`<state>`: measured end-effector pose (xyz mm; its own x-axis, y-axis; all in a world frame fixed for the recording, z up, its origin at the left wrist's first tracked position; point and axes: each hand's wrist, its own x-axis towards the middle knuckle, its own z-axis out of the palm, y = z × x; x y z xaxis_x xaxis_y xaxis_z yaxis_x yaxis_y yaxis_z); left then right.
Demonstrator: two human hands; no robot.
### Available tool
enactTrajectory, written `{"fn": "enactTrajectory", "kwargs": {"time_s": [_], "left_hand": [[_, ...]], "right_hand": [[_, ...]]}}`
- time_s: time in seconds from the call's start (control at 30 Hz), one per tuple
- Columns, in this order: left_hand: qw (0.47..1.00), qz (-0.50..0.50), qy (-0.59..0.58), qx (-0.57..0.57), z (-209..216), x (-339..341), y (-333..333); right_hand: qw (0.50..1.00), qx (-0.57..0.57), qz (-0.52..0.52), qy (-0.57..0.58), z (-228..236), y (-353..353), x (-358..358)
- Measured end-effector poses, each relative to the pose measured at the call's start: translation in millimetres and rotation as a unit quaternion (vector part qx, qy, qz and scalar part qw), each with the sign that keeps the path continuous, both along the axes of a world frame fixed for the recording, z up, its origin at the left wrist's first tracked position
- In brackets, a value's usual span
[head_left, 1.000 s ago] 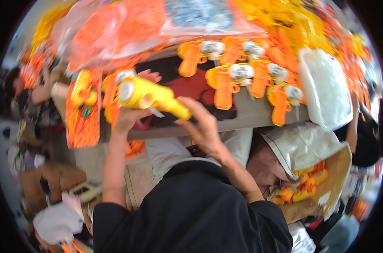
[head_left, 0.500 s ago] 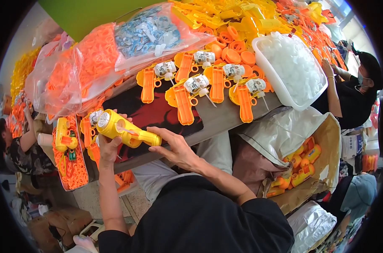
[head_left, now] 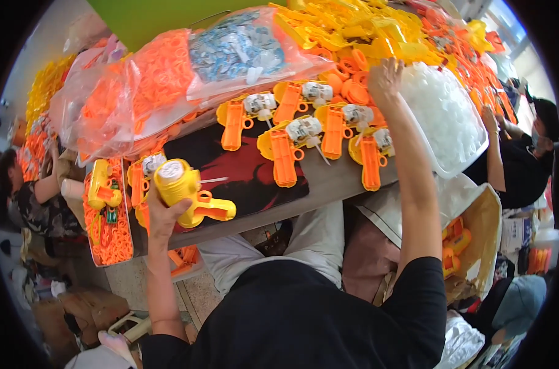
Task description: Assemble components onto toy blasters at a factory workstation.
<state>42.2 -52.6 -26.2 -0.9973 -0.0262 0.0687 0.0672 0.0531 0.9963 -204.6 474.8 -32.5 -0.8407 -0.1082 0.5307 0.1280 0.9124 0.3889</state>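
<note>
My left hand (head_left: 161, 215) is closed round a yellow toy gun (head_left: 198, 206) with a pale round end, its handle pointing right. A thin white stem sticks out from its side. My right hand (head_left: 386, 79) is stretched over the far side of the table, above the orange round caps (head_left: 356, 91) and beside the yellow plastic parts (head_left: 378, 31). Its fingers look extended, and I see nothing in them. On the table lie several orange-and-yellow gun halves (head_left: 284, 160) with white mechanisms fitted. My right forearm partly covers the rightmost one.
A white tub (head_left: 445, 117) of translucent pieces stands right of my right arm. Bags of orange rings (head_left: 162, 67) and blue-white pieces (head_left: 236, 46) line the back. An orange-filled tray (head_left: 113, 237) sits at left, and a sack with yellow-orange guns (head_left: 455, 240) at right. Co-workers sit on both sides.
My right hand has let go of the toy gun's handle and moved far forward to the parts pile. My left hand keeps the gun, now turned with its round end more upward.
</note>
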Motion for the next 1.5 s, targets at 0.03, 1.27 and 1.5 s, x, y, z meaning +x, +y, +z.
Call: {"fn": "enactTrajectory", "kwargs": {"time_s": [0.03,1.27,1.5], "left_hand": [[1.0,0.004,0.007,-0.025,7,1,5],[0.88,-0.086,0.183,-0.43,58,-28,78],[0.895,-0.105,0.16,-0.402,60,-33,75]], "right_hand": [[0.999,0.029,0.005,-0.012,-16,11,-13],[0.621,-0.601,0.426,-0.268,70,-226,198],[0.588,-0.564,0.471,-0.34,67,-213,177]]}}
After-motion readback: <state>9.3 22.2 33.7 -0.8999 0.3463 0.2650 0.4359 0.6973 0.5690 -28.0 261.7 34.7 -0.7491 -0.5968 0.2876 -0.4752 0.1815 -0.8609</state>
